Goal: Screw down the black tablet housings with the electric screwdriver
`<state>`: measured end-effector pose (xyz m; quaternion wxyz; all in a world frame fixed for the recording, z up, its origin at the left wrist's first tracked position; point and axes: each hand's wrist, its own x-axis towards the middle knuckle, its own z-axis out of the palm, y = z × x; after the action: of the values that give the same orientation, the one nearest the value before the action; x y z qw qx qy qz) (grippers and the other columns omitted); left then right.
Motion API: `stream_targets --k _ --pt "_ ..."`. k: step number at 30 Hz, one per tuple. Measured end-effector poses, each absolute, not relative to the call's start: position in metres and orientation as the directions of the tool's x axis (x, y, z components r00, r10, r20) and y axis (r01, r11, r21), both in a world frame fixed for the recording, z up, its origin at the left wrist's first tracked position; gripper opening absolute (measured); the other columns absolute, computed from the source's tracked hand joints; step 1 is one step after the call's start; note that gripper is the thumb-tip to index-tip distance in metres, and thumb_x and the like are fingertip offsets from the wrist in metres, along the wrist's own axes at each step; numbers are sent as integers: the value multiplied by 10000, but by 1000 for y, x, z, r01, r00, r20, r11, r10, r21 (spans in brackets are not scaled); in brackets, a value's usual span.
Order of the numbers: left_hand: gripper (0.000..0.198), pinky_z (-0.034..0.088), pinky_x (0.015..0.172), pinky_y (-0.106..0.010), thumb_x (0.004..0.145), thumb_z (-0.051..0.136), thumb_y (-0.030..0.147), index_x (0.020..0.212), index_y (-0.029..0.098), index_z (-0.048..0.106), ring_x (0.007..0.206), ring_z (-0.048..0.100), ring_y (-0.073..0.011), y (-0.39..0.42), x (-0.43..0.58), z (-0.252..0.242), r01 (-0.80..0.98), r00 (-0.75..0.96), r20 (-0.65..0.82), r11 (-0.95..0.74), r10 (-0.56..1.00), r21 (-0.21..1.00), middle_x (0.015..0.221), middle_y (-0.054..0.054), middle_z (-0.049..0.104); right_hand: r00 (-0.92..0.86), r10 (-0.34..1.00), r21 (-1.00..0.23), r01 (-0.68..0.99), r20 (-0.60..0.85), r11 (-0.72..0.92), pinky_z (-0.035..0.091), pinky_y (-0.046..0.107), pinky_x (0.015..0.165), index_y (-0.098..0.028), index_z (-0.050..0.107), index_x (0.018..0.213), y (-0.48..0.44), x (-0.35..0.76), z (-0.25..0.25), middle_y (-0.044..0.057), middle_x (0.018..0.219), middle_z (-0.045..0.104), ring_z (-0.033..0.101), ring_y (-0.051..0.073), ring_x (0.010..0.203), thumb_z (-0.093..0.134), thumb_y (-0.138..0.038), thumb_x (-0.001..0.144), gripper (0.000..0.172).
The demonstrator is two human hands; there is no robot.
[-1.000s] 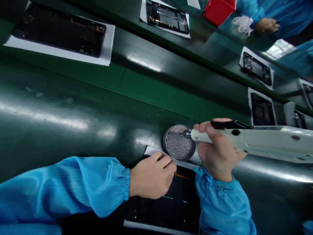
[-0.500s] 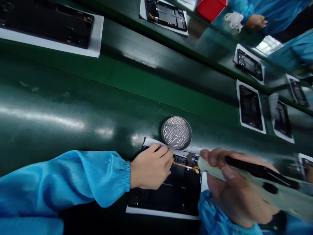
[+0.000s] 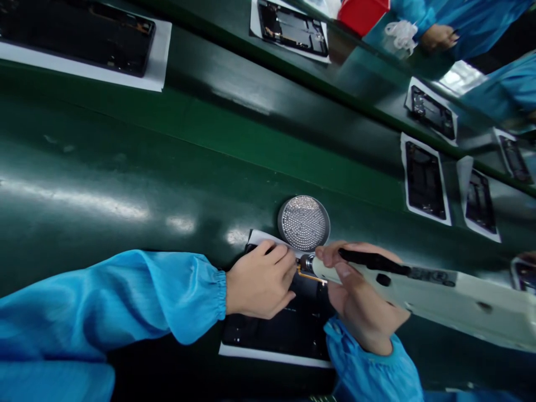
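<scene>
A black tablet with an orange ribbon cable lies on a white sheet in front of me. My left hand rests over its upper left part, with fingers curled and close together at the far edge. My right hand is wrapped around a pale electric screwdriver with a black lever. The tool lies nearly flat, its metal nose beside my left fingertips at the tablet's far edge. The bit's tip is hidden. Just beyond stands a round grey dish with a dimpled inside.
Another black tablet lies on white paper at the upper left of the green bench. Several more lie on papers at the right, including one tablet. Across the bench are a red bin and a co-worker's hand.
My right hand has moved left with the electric screwdriver, bringing its nose close to my left fingertips. My left hand stays on the tablet, almost unmoved.
</scene>
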<state>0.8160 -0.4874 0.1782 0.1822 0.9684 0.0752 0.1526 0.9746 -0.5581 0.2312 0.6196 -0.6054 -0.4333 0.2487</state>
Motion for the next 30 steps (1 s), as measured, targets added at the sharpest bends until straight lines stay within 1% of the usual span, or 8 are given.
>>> stream_targets --k 5,11,15,18,21,25,28,30 --pt "463 411 913 -454 982 541 421 1152 11 673 1109 547 -338 -487 816 179 81 938 285 -926 196 370 1170 -219 620 481 843 -969 172 239 176 572 390 738 -239 715 1021 -555 974 232 38 814 685 652 194 731 702 -132 811 236" --pt "465 409 904 -451 986 535 414 1161 4 667 1100 546 -336 -487 817 179 78 939 286 -925 193 371 1153 -205 622 523 824 -970 212 217 121 583 422 771 -252 719 998 -556 970 233 47 829 687 672 215 742 725 -169 802 213" --pt "461 404 904 -449 983 542 414 1159 7 668 1094 546 -330 -487 817 180 79 940 282 -926 193 369 1134 -200 628 545 809 -966 233 222 108 585 433 757 -266 720 982 -557 969 232 41 827 677 675 223 737 749 -192 778 219" --pt "468 401 898 -450 984 541 415 1173 5 665 1098 544 -333 -487 817 180 77 939 287 -930 189 361 1163 -209 625 511 830 -961 259 225 101 585 442 768 -255 710 987 -556 971 231 32 824 678 678 223 745 730 -171 791 215" --pt "466 404 878 -448 981 544 418 1159 5 666 1077 545 -329 -487 818 180 81 937 289 -927 196 365 1140 -199 625 454 860 -963 234 233 138 579 422 722 -249 692 962 -555 975 229 19 774 660 643 201 707 710 -162 802 183" --pt "363 412 834 -456 1002 485 329 1094 32 671 1010 555 -313 -488 818 179 96 927 309 -931 212 353 1057 -175 625 426 877 -969 198 220 147 561 400 684 -252 669 935 -553 975 223 6 745 630 625 192 702 698 -193 816 136" --pt "242 418 805 -436 962 495 214 1015 49 664 956 555 -299 -485 816 178 107 928 312 -946 205 306 991 -158 616 473 855 -970 209 211 124 568 403 700 -244 653 939 -554 971 217 11 797 639 634 190 736 711 -225 823 131" --pt "171 420 773 -413 925 524 179 964 68 648 908 545 -282 -480 814 179 135 935 284 -952 215 275 945 -139 599 509 833 -968 222 215 115 574 406 723 -222 654 942 -554 970 214 22 835 650 634 183 757 723 -227 822 139"
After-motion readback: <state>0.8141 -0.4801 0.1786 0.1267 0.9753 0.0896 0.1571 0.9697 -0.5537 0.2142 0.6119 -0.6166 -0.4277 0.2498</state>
